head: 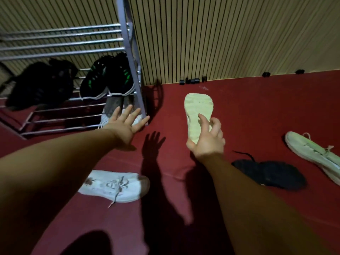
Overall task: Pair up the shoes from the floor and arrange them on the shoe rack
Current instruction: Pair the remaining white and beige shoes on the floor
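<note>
My right hand (207,138) grips the heel end of a pale shoe (197,109), held with its cream sole turned up toward me. My left hand (126,125) is spread with straight fingers just in front of the metal shoe rack (131,57), holding nothing. A grey and white shoe (113,111) sits on the rack's lowest tier behind those fingers. A black pair with green stripes (107,78) stands on the middle tier, with dark shoes (38,85) to its left. On the red floor lie a white sneaker (114,185), a black shoe (270,173) and a pale green shoe (312,153).
A slatted wooden wall (220,37) runs behind the rack and floor. Small black items (192,80) lie along its base. The rack's top tier of bars (60,41) holds nothing in view. Red floor (257,107) stretches right of the rack.
</note>
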